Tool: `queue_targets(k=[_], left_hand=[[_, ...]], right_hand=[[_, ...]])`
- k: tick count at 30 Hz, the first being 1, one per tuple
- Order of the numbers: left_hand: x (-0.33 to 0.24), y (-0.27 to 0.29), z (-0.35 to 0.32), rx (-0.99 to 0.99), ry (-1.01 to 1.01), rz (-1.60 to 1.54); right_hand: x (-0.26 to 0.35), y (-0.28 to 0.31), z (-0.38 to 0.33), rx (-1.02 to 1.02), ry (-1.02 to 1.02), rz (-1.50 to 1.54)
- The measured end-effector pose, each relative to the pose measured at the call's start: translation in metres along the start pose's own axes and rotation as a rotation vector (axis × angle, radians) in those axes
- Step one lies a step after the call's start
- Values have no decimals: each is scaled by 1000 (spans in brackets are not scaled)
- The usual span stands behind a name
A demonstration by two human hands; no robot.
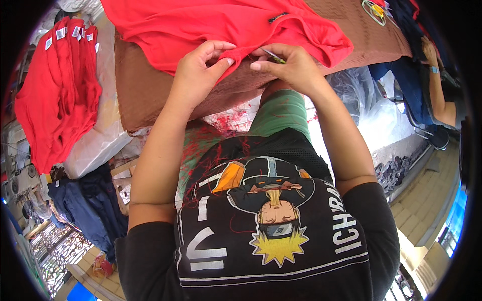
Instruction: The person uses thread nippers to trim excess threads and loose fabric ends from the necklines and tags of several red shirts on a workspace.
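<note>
Pinching the hem of the red garment (226,25) at the table's near edge, we have both hands at about twelve o'clock in the view, close together and nearly touching. Our left hand (198,70) grips a fold of the red cloth between thumb and forefinger. Our right hand (293,65) is curled around a small thread snip (273,56), its thin blades poking out toward the left hand; the fingers hide most of the tool, so we cannot tell how far the blades are parted.

The risk we see is the blade tip: it sits just beside the pinched fold and our left thumb, so a slip could nick the fabric or the skin. The cloth also hangs partly over the edge of the brown padded table (145,85), and if our pinch loosens, the hem may slide away from the blades.

The garment spreads from the hands up toward twelve and one o'clock, lying flat over the table. Loose red threads (201,150) cling to our lap and shirt at six o'clock. A stack of red garments (57,85) hangs at nine o'clock, well apart from us. At three o'clock another person's arm (437,85) works over dark blue cloth (409,80).
</note>
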State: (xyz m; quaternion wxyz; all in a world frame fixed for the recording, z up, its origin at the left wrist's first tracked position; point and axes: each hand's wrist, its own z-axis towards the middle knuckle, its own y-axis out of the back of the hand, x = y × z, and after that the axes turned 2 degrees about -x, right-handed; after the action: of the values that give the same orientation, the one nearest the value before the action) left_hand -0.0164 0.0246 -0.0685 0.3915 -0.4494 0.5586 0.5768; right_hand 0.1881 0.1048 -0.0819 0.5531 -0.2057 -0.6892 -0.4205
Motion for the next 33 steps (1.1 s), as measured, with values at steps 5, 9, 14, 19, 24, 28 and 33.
queue_targets(k=[5,9,14,19,24,28,33], left_hand=[[3,2,-2,53,-58,20],[3,-4,-8,41,-192,118],[-5,-8,-6,-12,-121,208],[1,-6,-4,-11,-68,109],[5,-5,-5,-28,-91,64],[4,-8,-3,-29,-52,5],[2,-8,-4,-13,-46,-6]], right_hand=[[-5,-14,12,-13,52,75],[0,-3,11,4,33,158],[14,15,6,133,-25,428],[40,19,8,-88,68,639],[21,20,6,-106,-1,137],[-4,4,11,-88,186,55],[4,-5,13,-89,297,-171]])
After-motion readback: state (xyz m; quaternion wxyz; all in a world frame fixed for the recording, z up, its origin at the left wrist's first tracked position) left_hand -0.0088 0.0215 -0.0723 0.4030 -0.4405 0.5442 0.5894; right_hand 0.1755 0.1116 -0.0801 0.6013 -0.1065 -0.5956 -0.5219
